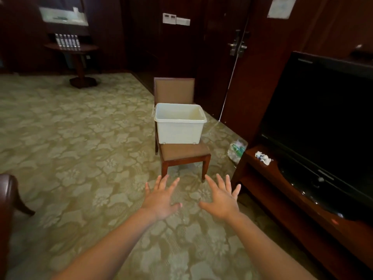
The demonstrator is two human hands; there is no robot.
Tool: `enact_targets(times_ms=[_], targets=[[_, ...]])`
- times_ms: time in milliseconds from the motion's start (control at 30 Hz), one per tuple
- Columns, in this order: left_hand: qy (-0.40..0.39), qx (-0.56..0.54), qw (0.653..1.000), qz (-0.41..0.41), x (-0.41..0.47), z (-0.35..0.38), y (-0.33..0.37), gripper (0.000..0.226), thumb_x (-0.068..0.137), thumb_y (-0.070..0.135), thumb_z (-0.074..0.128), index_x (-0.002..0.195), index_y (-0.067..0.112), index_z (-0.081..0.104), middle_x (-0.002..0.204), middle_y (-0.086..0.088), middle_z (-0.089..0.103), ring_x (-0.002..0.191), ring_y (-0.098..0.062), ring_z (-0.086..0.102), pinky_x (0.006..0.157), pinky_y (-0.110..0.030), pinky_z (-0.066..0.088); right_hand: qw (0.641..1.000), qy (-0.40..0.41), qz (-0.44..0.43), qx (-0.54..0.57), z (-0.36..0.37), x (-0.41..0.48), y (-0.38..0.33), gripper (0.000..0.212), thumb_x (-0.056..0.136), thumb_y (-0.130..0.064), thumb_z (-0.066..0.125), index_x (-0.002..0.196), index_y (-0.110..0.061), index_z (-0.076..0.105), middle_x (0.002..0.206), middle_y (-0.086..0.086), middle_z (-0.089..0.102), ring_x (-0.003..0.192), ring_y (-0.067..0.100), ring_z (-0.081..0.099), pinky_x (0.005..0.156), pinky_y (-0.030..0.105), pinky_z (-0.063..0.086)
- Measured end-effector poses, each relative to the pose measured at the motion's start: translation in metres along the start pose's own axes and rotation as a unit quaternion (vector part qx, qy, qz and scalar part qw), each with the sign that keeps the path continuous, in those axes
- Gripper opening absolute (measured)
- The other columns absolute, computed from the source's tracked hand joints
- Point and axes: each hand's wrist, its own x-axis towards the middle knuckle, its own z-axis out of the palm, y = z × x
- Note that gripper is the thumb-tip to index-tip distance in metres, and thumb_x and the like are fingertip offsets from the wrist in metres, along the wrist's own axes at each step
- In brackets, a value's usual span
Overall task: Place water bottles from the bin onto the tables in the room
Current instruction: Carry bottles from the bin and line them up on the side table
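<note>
Water bottles (67,41) stand upright in a tight row on a round dark pedestal table (88,47), far to the left of and well beyond the white plastic bin (178,130), against the dark wall. They are too small to count with certainty. The bin itself sits on the seat of a brown upholstered chair (174,89), pushed back against the backrest, its open top showing pale inner walls.

In front of the bin and lower in the view, both hands are held out above the patterned carpet (80,138), well apart from the chair. The left hand (163,199) has its fingers spread straight, palm down, holding nothing. The right hand (222,201) is just beside it, likewise spread flat and gripping nothing.

To the right of the bin a crumpled clear plastic bag (237,150) lies on the floor beside a dark wooden stand (282,188). On that stand are a wad of white paper (263,157) and a large black television (323,118). Behind the bin, up on the wood panelling, are white wall switches (176,19).
</note>
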Motion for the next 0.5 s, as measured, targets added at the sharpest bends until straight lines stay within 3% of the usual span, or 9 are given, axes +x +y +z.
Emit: enact_targets(times_ms=[500], targets=[[0.019,0.006,0.998,-0.053,0.340,-0.085,-0.043,0.087,0.091,0.066,0.043,0.155,0.037,-0.009,0.165,-0.005,-0.013,0.151,-0.027,-0.016,0.118,-0.062,-0.006,0.999,-0.007,-0.034,-0.005,-0.044,0.365,0.024,0.094,0.084,-0.056,0.062,0.158,-0.039,0.006,0.168,0.002,-0.006,0.150,0.029,-0.024,0.114,0.062,-0.021]])
